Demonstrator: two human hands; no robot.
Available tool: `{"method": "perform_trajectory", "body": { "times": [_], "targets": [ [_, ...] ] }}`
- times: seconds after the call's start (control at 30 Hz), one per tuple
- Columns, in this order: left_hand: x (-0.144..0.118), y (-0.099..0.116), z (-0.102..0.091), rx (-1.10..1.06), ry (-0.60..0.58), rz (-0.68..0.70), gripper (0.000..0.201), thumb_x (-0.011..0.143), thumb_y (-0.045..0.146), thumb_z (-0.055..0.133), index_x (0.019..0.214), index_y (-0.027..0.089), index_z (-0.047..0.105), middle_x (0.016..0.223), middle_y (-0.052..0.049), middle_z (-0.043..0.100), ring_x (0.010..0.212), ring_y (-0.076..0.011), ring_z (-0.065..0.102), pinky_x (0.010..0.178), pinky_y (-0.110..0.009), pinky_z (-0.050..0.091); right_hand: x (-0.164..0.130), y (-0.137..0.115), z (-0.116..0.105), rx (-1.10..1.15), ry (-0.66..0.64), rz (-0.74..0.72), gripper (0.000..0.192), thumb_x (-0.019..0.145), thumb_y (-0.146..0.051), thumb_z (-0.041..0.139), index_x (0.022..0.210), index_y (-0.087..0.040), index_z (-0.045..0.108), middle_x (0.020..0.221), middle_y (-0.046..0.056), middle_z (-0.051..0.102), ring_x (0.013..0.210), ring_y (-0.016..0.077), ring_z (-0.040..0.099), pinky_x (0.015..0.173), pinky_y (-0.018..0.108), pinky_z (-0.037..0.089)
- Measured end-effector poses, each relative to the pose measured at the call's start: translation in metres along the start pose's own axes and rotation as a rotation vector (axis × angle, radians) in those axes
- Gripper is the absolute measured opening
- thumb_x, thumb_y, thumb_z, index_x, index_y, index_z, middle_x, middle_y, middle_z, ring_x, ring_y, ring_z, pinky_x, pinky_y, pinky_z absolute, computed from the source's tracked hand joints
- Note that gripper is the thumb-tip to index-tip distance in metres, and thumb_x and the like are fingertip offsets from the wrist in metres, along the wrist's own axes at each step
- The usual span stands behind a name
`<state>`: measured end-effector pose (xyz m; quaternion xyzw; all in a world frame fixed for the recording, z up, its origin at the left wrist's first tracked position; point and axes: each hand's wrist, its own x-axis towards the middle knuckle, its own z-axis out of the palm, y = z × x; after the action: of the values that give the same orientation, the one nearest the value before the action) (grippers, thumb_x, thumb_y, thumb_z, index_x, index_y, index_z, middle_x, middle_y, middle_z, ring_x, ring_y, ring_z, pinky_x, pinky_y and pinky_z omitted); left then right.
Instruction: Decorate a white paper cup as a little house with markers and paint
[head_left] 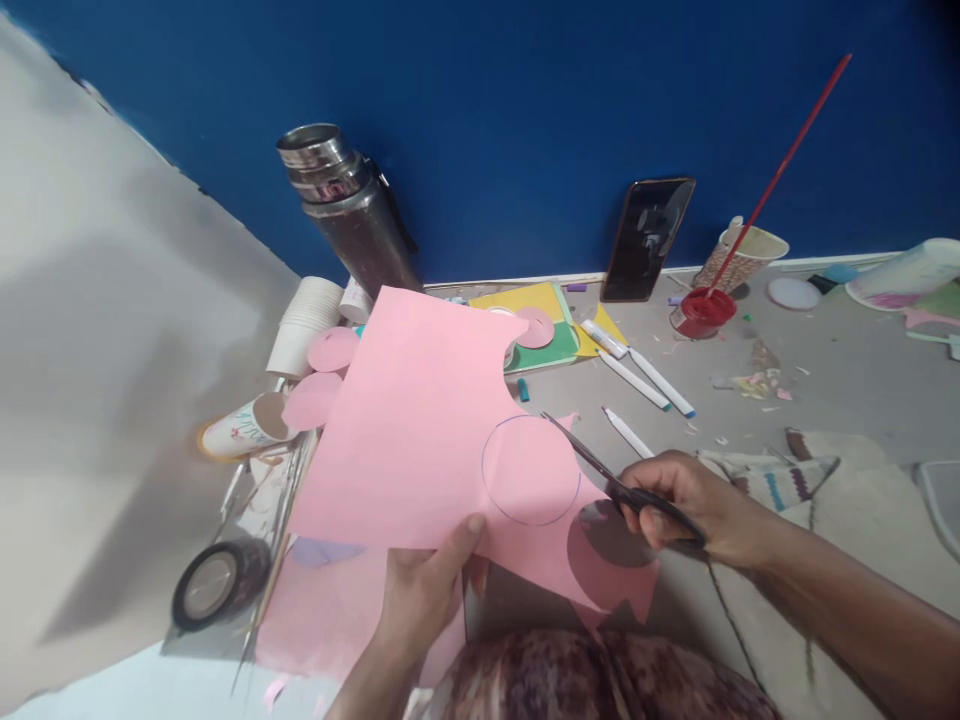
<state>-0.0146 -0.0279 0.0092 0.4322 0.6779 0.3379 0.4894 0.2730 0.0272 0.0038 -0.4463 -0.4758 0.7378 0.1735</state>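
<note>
My left hand (431,590) pinches the lower edge of a sheet of pink paper (397,420), thumb on top and fingers beneath. A circle is drawn on the sheet in blue-purple line, and curved pieces are cut out of its right side. My right hand (679,505) is wrapped around the dark handles of a pair of scissors (585,450). Their blades lie at the upper right edge of the drawn circle, pointing up and left. Another pink sheet (322,610) lies below, partly covered by the held one.
A steel flask (360,220), stacked paper cups (304,320) and black tape (210,585) stand left. Pink discs (315,400) lie near the cups. White markers (634,380), a leaning phone (649,240) and a red paint pot (703,312) with a stick are on the right. A blue wall rises behind.
</note>
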Motion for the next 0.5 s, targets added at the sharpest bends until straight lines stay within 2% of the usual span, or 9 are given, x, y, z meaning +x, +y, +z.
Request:
{"method": "perform_trajectory", "body": {
  "times": [0.13, 0.33, 0.5],
  "targets": [
    [0.0035, -0.0042, -0.0043, -0.109, -0.014, 0.009, 0.054, 0.090, 0.048, 0.065, 0.044, 0.023, 0.054, 0.040, -0.002, 0.053, 0.044, -0.0171, 0.056, 0.057, -0.032, 0.054, 0.0002, -0.0005, 0.0001, 0.009, -0.016, 0.004, 0.072, 0.056, -0.084, 0.087, 0.069, -0.018, 0.062, 0.057, -0.003, 0.052, 0.053, 0.0098, 0.045, 0.054, 0.025, 0.041],
    [0.0030, 0.0022, -0.0069, -0.206, 0.006, 0.011, 0.047, 0.089, 0.039, 0.069, 0.047, 0.021, 0.058, 0.041, -0.001, 0.055, 0.043, -0.0157, 0.055, 0.054, -0.031, 0.052, -0.0008, -0.0003, 0.0006, 0.034, -0.020, 0.014, 0.072, 0.055, -0.084, 0.087, 0.068, -0.018, 0.063, 0.057, -0.004, 0.051, 0.053, 0.0097, 0.043, 0.054, 0.026, 0.044],
    [0.0028, 0.0054, -0.0100, -0.212, 0.029, 0.029, 0.048, 0.088, 0.035, 0.071, 0.044, 0.021, 0.057, 0.041, -0.002, 0.057, 0.045, -0.0156, 0.056, 0.055, -0.030, 0.052, -0.0008, 0.0023, -0.0001, 0.042, -0.042, -0.003, 0.070, 0.057, -0.081, 0.088, 0.068, -0.017, 0.064, 0.057, -0.004, 0.052, 0.052, 0.0089, 0.044, 0.054, 0.025, 0.045]
  ]
}}
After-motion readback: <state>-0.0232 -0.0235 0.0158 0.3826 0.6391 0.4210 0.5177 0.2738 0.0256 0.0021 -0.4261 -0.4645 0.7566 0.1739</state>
